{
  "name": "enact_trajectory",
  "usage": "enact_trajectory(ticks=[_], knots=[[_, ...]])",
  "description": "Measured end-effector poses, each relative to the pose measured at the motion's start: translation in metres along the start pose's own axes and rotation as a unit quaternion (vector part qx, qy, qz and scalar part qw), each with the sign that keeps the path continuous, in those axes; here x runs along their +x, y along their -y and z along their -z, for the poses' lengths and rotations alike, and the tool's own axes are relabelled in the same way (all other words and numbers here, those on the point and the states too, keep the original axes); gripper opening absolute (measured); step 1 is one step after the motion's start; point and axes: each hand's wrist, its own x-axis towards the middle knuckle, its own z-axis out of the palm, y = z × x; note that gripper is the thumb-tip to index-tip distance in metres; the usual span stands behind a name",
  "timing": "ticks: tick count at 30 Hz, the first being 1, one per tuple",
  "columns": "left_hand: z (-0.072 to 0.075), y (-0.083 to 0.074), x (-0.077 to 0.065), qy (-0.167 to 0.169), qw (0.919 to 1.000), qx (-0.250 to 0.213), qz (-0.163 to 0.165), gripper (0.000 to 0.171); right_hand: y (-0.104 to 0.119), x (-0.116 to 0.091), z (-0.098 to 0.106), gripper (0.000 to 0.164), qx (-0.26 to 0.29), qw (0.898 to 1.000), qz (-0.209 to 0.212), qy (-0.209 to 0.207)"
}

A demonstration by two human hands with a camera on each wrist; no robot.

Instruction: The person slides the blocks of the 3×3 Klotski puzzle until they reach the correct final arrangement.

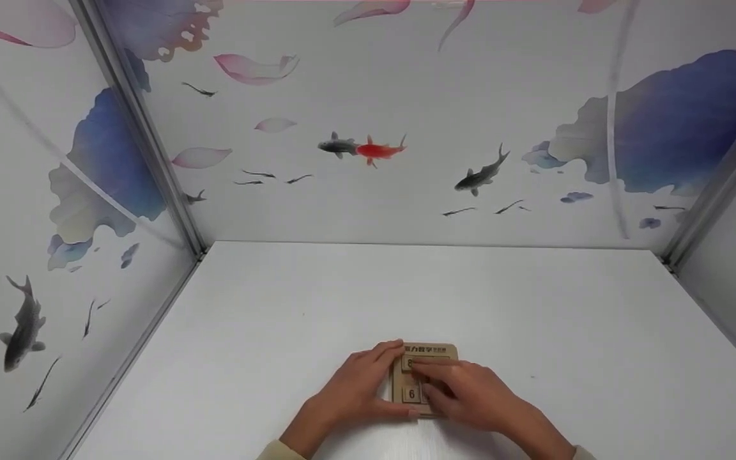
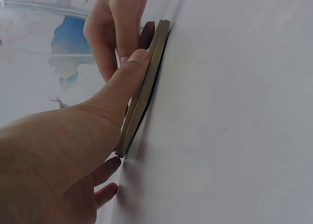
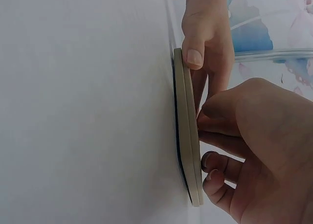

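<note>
A small wooden number puzzle board point(image 1: 400, 383) with dark printed characters along its far edge lies on the white table. Number tiles sit on it, among them an 8 tile point(image 1: 408, 363) and a 6 tile point(image 1: 411, 394). My left hand point(image 1: 358, 390) grips the board from the left, thumb along the near edge and fingertips at the far left corner. Over the board's right half, my right hand point(image 1: 476, 396) has its index finger and thumb on the tiles, covering several. Whether it pinches a tile, I cannot tell. From the side, the board point(image 3: 188, 136) shows as a thin slab.
The white tabletop point(image 1: 342, 287) spreads around the board. White panels printed with fish, petals and blue leaves stand behind it point(image 1: 419, 204) and at both sides, with metal posts point(image 1: 144, 134) at the corners.
</note>
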Motion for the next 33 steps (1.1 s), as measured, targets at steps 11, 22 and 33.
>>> enact_trajectory(ticks=[11,22,33], knots=[[0.000,-0.001,-0.002,0.003,0.9999,-0.009,0.003,0.112,0.003,-0.005,0.000,0.039,-0.023,1.000,0.016,0.004],[-0.001,-0.002,-0.001,-0.001,1.0000,-0.006,0.007,0.115,0.011,-0.012,0.001,0.037,-0.016,1.000,0.023,0.014],[-0.001,-0.002,-0.001,-0.010,1.0000,0.001,0.001,0.116,0.020,-0.016,0.003,0.035,-0.034,0.999,0.033,0.014]])
